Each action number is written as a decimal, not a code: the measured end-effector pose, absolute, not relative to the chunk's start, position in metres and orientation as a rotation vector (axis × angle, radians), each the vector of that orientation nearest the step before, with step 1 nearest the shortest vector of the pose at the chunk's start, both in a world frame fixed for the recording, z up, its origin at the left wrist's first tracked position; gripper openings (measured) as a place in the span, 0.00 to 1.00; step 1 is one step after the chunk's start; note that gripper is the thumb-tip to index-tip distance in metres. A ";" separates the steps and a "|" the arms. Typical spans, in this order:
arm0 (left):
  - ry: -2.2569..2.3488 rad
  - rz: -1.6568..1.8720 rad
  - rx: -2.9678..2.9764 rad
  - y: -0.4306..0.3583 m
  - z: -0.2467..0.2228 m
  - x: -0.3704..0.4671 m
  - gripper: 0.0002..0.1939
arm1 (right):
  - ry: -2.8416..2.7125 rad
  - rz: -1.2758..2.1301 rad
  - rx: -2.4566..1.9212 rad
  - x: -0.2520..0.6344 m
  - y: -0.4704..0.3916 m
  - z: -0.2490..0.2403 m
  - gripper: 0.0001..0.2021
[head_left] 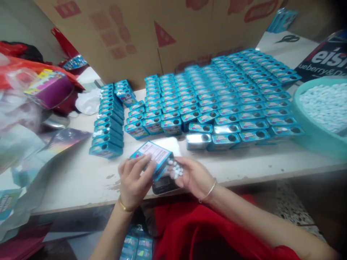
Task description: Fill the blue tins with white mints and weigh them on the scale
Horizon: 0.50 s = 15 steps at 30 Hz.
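My left hand [137, 178] grips a blue candy tin [159, 153], tilted with its printed label upward and its end toward my other palm. Beside that end, my right hand [196, 177] is cupped around several small pale candies [177, 169]. Whether candies are passing between the tin and the palm cannot be made out. Below both hands lies a small scale with a white platform and a black display part [162, 185], partly covered by the tin and hands.
Rows of blue tins [217, 94] with dark round openings stand behind my hands. Another column of tins [107, 126] is at left. A turquoise basin [306, 122] of pale candies sits at right. A large cardboard box [141, 39] rises behind; plastic bags and wrappers crowd the left.
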<state>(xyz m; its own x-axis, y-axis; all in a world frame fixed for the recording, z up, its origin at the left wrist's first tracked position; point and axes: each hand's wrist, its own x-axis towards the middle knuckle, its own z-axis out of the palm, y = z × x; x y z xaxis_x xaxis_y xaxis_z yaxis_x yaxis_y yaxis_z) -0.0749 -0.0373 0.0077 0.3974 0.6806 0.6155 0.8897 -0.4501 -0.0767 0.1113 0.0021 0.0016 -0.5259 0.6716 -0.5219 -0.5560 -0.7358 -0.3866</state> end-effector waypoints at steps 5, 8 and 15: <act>-1.401 -0.670 -2.287 -0.033 -0.005 -0.080 0.21 | -0.272 2.243 -0.926 0.108 0.005 -0.001 0.07; -1.451 -0.725 -2.291 -0.031 -0.012 -0.080 0.21 | -0.317 2.211 -0.965 0.109 0.007 -0.001 0.07; -1.964 -1.193 -2.228 -0.033 -0.025 -0.070 0.17 | -0.416 2.166 -0.981 0.115 0.008 0.004 0.12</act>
<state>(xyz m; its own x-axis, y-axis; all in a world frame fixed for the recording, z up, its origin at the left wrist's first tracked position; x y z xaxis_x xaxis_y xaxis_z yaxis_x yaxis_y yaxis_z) -0.0704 -0.0325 -0.0247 -0.0301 0.8756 0.4821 0.8315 -0.2457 0.4983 0.1153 0.0078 0.0045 -0.4585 0.7190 -0.5224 -0.4741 -0.6951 -0.5405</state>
